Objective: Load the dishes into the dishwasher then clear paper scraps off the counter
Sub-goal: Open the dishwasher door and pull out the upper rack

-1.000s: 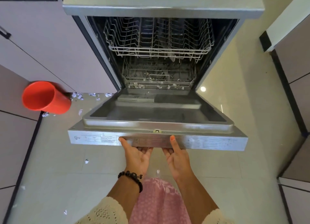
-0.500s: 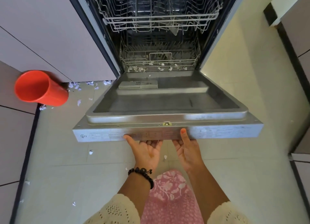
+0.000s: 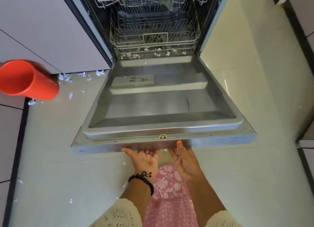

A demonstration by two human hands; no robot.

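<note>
From the head view, our left hand and right hand, palms up, hold the front edge of the lowered dishwasher door, fingers curled beneath. Paper scraps litter the floor beside an orange cup at the left edge; more lie under the lower rack.

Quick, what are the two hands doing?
Left hand: holding the dishwasher door edge from below.
Right hand: holding the same door edge.
</note>
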